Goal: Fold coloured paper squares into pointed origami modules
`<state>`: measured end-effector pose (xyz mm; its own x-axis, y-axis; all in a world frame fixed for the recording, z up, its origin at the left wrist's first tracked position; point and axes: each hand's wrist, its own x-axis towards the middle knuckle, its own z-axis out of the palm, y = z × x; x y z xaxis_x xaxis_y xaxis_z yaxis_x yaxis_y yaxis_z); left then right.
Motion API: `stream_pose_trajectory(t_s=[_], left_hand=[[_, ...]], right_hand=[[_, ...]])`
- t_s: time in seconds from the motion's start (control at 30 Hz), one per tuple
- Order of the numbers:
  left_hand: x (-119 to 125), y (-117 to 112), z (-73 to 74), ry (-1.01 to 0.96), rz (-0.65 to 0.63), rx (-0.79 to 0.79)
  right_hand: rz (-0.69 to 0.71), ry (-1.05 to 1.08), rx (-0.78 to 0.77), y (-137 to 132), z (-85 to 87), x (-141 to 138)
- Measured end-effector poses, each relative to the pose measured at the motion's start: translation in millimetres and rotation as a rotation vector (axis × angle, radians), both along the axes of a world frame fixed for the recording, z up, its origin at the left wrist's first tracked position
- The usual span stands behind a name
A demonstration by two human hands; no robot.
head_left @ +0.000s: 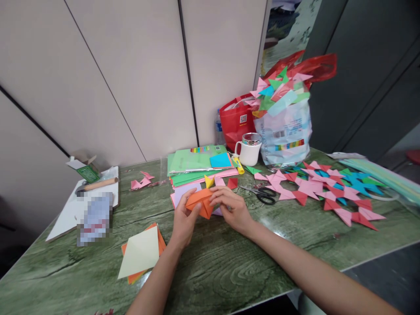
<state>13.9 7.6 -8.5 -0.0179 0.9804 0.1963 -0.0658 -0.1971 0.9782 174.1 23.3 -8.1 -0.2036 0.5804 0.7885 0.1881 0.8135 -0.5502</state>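
Observation:
An orange sheet of folded paper (pixel 204 202) is held up over the table between my two hands, its lower part coming to a point. My left hand (pixel 184 217) grips its left side, thumb in front. The bent fingers of my right hand (pixel 233 208) close on its right edge. Behind the hands lie lilac paper (pixel 186 192), a small yellow folded piece (pixel 209 181) and a red folded piece (pixel 232 183). A stack of square sheets, cream on top (pixel 139 251) with orange beneath, rests left of my left forearm.
Black-handled scissors (pixel 265 195) lie right of my hands, beside joined pink and red folded-paper rings (pixel 308 186). Behind stand a white mug (pixel 250 151), a red bag (pixel 234 127), a plastic bag of folded pieces (pixel 284 135) and green paper packs (pixel 193 161). A hammer (pixel 98 186) rests on a white board (pixel 65 221).

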Motion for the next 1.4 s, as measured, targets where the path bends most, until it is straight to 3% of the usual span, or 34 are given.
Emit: stream_pose_trajectory(t_s=[0.2, 0.47, 0.97, 1.4], left_hand=[[-2.4, 3.4, -5.3, 0.129, 0.028, 0.101], [0.3, 0.4, 0.4, 0.148, 0.049, 0.092], [4.7, -2.2, 5.5, -0.083, 0.024, -0.124], [3.2, -2.3, 5.1, 0.067, 0.071, -0.056]], right_hand=[[-0.138, 0.025, -0.118, -2.1, 3.1, -0.3], [-0.070, -0.018, -0.199, 1.6, -4.6, -1.2], [0.001, 0.085, -0.355, 1.7, -2.4, -1.3], [0.062, 0.142, -0.430, 2.8, -4.8, -1.7]])
